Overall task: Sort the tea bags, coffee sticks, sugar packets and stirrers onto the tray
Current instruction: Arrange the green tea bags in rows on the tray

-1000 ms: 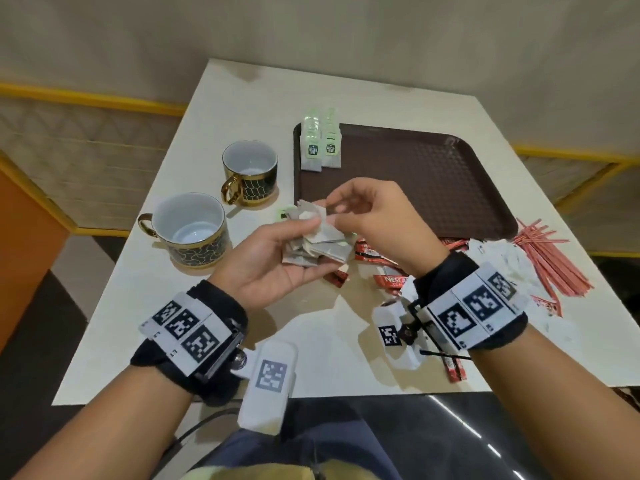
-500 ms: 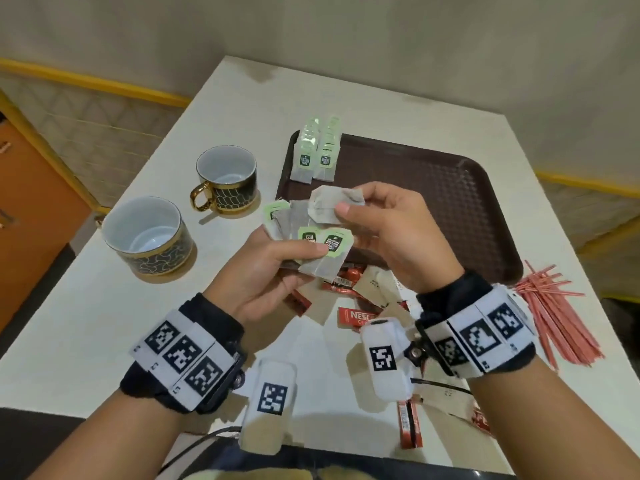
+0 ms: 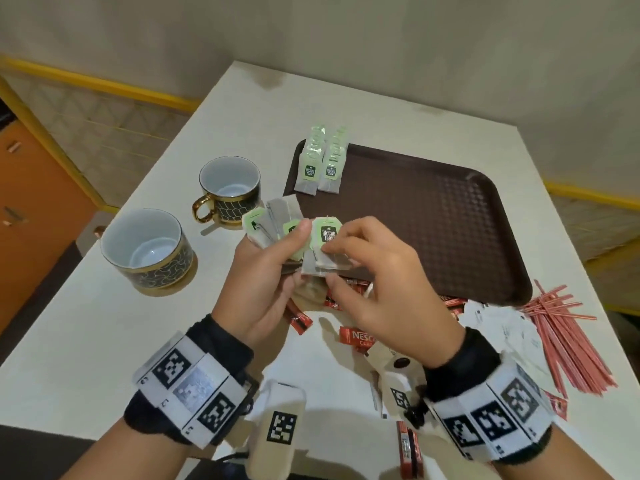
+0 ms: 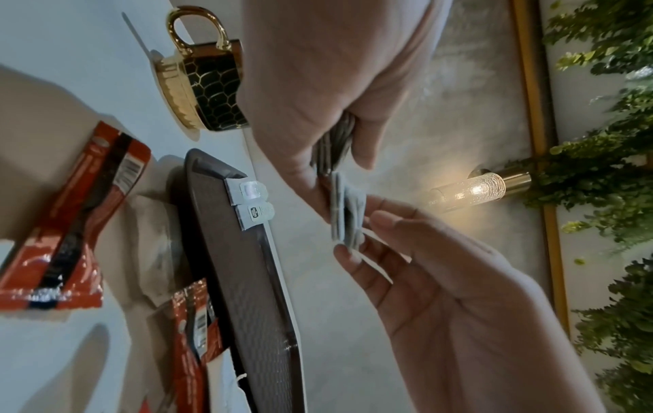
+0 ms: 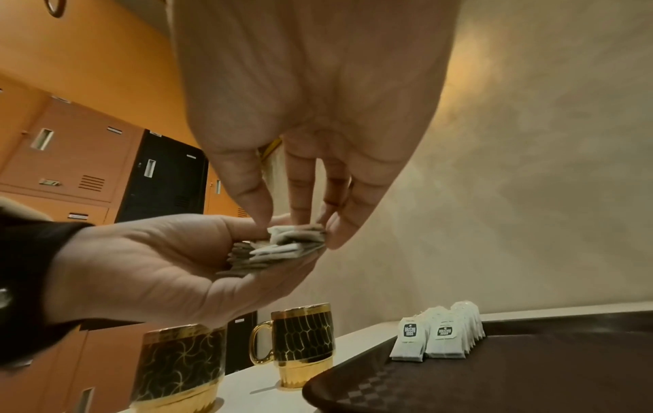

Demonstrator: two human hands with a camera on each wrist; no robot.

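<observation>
Brown tray (image 3: 433,216) lies just ahead of your hands: left hand (image 3: 266,271) clasps the fanned tea bags (image 3: 277,220), right hand (image 3: 377,282), nearer, pinches one.

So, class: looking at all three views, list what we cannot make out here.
- How many tea bags the left hand grips: they overlap in every view.
- Coffee sticks, head view: partly hidden under the right hand.
- Stirrers: too thin and piled to count.
- Sugar packets: print too small.
</observation>
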